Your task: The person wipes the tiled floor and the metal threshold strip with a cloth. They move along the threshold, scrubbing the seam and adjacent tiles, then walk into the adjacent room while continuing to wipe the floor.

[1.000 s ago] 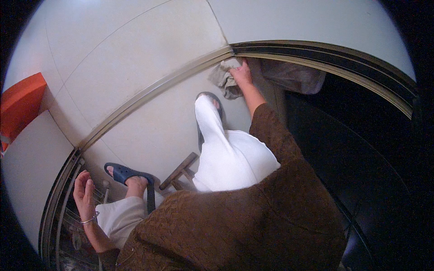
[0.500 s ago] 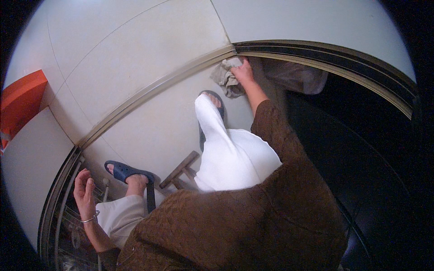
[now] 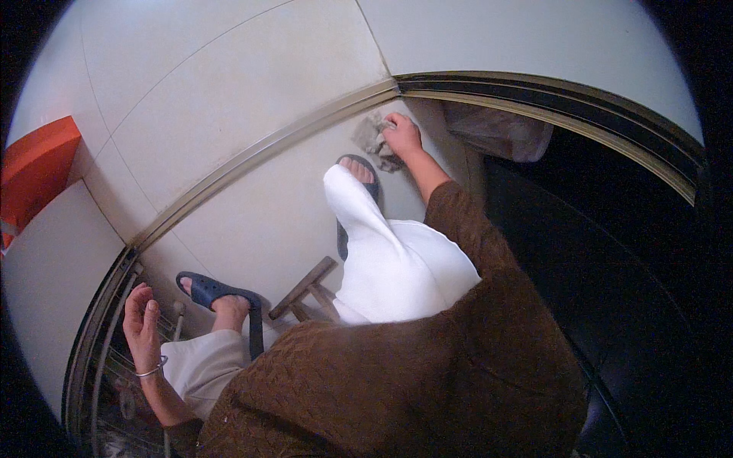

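Observation:
A crumpled grey-beige cloth (image 3: 369,133) lies bunched against the pale floor, close to the metal door track. My right hand (image 3: 403,138) is closed on it from the right side, and its fingers hide part of the fabric. On the far left, my left hand (image 3: 142,324), with a bracelet at the wrist, is raised beside my knee. Its fingers are loosely bent and apart, with nothing in them.
The floor track (image 3: 263,156) curves across between two floor areas. A wooden stool (image 3: 304,288) stands between my feet, which wear dark blue slippers (image 3: 214,292). A translucent plastic bin (image 3: 500,131) is at the right; wire racks (image 3: 122,366) are at the left, below an orange object (image 3: 38,164).
My right hand has drawn the cloth slightly left and toward me, away from the corner of the track. My left hand has stayed nearly still.

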Motion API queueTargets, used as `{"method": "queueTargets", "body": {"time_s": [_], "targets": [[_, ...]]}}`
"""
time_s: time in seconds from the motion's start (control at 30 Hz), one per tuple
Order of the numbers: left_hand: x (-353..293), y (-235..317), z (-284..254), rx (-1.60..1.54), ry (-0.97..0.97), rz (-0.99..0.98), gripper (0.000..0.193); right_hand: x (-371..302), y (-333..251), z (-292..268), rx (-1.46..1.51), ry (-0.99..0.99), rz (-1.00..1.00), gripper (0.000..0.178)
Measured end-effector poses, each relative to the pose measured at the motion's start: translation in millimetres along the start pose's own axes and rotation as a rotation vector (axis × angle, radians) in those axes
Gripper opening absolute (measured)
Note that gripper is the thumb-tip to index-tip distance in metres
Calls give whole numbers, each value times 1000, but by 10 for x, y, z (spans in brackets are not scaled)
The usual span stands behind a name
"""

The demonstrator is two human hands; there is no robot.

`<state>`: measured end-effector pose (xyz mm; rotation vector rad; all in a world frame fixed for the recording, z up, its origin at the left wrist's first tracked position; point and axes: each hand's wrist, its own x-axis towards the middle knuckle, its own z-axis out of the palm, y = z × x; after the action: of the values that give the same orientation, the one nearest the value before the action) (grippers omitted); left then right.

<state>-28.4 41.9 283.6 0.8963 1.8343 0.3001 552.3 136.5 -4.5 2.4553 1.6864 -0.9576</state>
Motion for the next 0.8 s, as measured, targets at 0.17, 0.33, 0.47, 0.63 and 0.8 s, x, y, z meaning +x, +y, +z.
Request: {"method": "queueTargets", "body": {"time_s": [0.17,0.33,0.47,0.63,0.8], "targets": [[15,-111,-88,7,-20,0,26,16,379,15,445,269,254,55],[-24,3,-22,-79,9,-35,27,14,-36,-74,179,278,138,59],[-39,8,21,19,11,53,27,-411,-831,394,471,197,-86,30],[4,69,25,43,-31,21,25,-453,-1233,723,137,-260,-699,28],[-109,90,-30,1,23,14,26,-524,-1397,88,430,-150,-282,39]]}}
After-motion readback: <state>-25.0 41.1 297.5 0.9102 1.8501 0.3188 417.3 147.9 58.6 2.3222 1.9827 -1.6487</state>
